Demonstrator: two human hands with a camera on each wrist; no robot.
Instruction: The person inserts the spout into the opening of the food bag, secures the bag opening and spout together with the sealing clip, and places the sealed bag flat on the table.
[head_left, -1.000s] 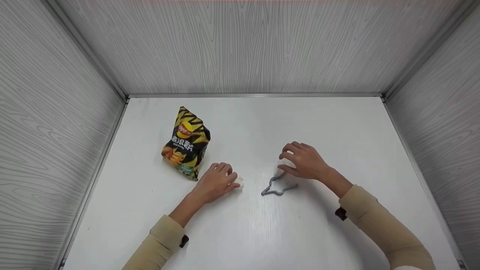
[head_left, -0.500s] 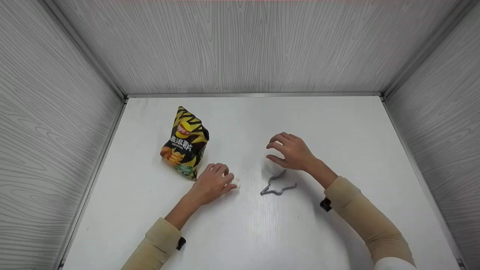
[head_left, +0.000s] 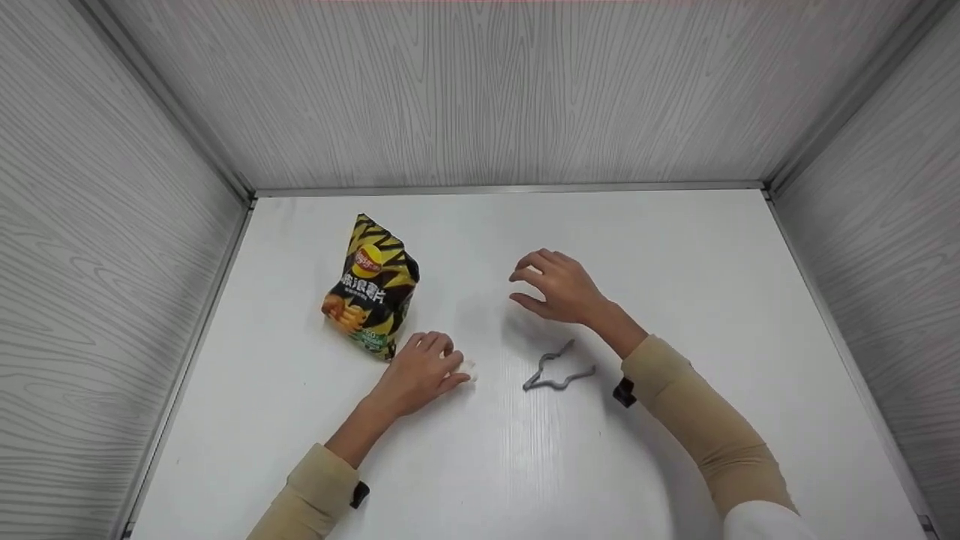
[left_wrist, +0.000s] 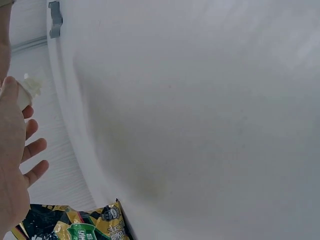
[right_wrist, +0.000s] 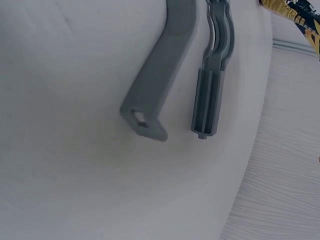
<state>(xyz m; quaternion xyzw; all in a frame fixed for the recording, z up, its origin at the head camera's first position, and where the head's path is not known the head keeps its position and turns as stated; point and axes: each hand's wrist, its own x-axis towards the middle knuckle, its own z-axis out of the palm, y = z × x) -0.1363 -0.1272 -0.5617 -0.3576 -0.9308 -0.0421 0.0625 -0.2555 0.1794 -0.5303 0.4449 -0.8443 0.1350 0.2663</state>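
My left hand (head_left: 417,373) pinches a small white piece (left_wrist: 29,90) between thumb and index finger, low over the white table. That piece has a ragged, frilly end, and the fingers hide part of it. The other left fingers are spread apart in the left wrist view. My right hand (head_left: 559,289) hovers over the table with bent, parted fingers and nothing between them. A grey plastic bag clip (head_left: 556,385) lies on the table just nearer than that hand. It is unfastened, its two arms splayed in a V; a hooked end (right_wrist: 142,120) shows up close in the right wrist view.
A black and yellow bag of potato chips (head_left: 371,289) stands just beyond the left hand, toward the left. Grey wood-grain panels (head_left: 480,97) wall the white table (head_left: 675,247) at the back and both sides.
My right hand has moved left and farther back, from over the clip to beyond it. The left hand has shifted slightly left, still pinching the white piece. Clip and bag stay put.
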